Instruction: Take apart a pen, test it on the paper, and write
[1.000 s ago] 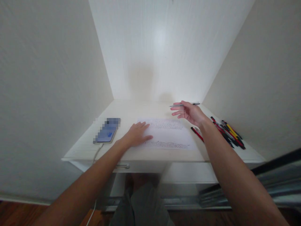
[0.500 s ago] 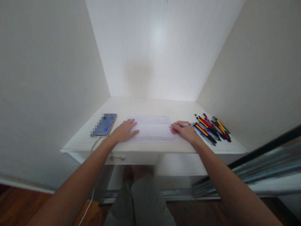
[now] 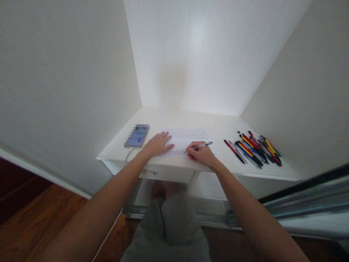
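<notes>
A sheet of paper [image 3: 188,138] with handwritten lines lies on a white desk [image 3: 218,125]. My left hand [image 3: 157,144] rests flat on the paper's left edge, fingers spread. My right hand [image 3: 200,154] is closed in a writing grip on a pen [image 3: 203,146], whose tip touches the lower part of the paper.
A phone [image 3: 137,135] with a cable lies at the desk's left. Several red, yellow, blue and black pens [image 3: 252,147] lie in a heap at the right. Walls enclose the desk on three sides. A drawer handle [image 3: 149,171] sits below the front edge.
My right hand went from open near the back of the desk to gripping a pen and came down onto the paper. The left hand stayed on the paper.
</notes>
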Tool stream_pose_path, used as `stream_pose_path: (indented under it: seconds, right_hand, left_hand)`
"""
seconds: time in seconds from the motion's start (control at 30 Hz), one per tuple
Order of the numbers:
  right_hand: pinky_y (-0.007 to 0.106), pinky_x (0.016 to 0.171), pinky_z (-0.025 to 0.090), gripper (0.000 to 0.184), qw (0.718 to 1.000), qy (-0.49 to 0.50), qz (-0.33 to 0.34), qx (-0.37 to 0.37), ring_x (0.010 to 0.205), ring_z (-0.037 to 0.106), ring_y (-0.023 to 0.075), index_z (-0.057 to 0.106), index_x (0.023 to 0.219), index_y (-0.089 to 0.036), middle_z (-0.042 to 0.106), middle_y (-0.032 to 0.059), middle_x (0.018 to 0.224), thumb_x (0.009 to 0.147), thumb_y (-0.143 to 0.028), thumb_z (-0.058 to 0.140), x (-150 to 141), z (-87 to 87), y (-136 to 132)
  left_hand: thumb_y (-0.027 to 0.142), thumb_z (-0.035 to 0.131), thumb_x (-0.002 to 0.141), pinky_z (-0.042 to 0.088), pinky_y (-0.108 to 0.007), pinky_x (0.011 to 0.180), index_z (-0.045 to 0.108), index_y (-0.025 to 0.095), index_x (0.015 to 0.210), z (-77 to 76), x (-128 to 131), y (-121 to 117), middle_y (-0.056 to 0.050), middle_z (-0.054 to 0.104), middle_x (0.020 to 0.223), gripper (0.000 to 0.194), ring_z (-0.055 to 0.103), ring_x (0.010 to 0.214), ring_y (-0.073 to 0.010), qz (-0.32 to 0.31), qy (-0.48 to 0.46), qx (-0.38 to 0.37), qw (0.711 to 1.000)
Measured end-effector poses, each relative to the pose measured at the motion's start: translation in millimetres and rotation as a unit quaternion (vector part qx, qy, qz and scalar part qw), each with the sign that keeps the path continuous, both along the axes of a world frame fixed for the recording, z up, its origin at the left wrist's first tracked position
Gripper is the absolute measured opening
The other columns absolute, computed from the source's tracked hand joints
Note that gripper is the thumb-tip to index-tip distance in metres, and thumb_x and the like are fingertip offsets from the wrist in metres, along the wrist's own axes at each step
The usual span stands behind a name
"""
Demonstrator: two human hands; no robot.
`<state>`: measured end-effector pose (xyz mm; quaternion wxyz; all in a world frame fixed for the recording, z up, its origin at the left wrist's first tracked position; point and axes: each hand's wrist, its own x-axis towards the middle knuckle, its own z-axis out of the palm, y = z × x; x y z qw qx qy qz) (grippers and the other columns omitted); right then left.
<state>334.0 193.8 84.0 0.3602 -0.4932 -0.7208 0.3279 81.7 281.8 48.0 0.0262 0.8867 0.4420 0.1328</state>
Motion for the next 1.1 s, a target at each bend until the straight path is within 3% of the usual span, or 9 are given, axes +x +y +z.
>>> stream_pose_path:
  seconds: [0.23,0.4,0.53,0.73,1.1]
  right_hand:
    - [0.027,0.055,0.039,0.022,0.998,-0.049,0.006,0.037,0.054,0.054,0.0134,0.064,0.063,-0.021,0.064,-0.0003,0.059,0.084,-0.023,0.059,-6.1,3.8,-0.5]
    - [0.028,0.058,0.04,0.021,0.999,-0.041,0.013,0.031,0.056,0.055,0.014,0.064,0.064,-0.021,0.065,-0.0002,0.06,0.084,-0.022,0.058,-13.2,4.7,-3.5]
    - [0.028,0.058,0.039,0.02,0.998,-0.047,0.021,0.048,0.057,0.055,0.0148,0.064,0.066,-0.021,0.065,-0.0002,0.06,0.084,-0.023,0.057,-15.6,1.1,-3.2]
    - [0.029,0.062,0.04,0.018,0.994,-0.066,0.029,0.077,0.062,0.057,0.0162,0.066,0.069,-0.022,0.066,0.0004,0.064,0.085,-0.023,0.058,-13.9,-1.4,0.4]
    - [0.029,0.062,0.04,0.019,0.995,-0.061,0.033,0.067,0.061,0.057,0.015,0.066,0.068,-0.021,0.066,0.0002,0.064,0.085,-0.022,0.058,-17.3,1.2,-2.3]
  left_hand:
    - [0.061,0.04,0.099,0.021,-0.047,0.124,0.053,0.016,0.146,0.9,2.0,-0.2,-0.017,0.038,0.162,0.067,0.032,0.152,-0.0329,0.005,-0.015,-0.012,1.0]
    - [0.061,0.038,0.099,0.022,-0.048,0.123,0.053,0.011,0.146,3.7,3.1,-2.8,-0.021,0.037,0.162,0.069,0.033,0.151,-0.0353,-0.003,-0.005,-0.01,1.0]
    - [0.061,0.042,0.098,0.021,-0.048,0.124,0.055,0.016,0.145,3.8,3.6,-4.0,-0.018,0.039,0.162,0.066,0.034,0.15,-0.0348,0.007,-0.026,-0.014,1.0]
    - [0.059,0.041,0.098,0.022,-0.053,0.122,0.054,0.007,0.145,4.6,4.4,-4.5,-0.024,0.037,0.161,0.071,0.033,0.149,-0.0407,-0.004,-0.034,-0.022,0.999]
    - [0.062,0.04,0.098,0.021,-0.049,0.123,0.054,0.015,0.146,1.1,2.9,-2.1,-0.019,0.038,0.162,0.069,0.034,0.15,-0.0361,0.003,-0.028,-0.009,1.0]
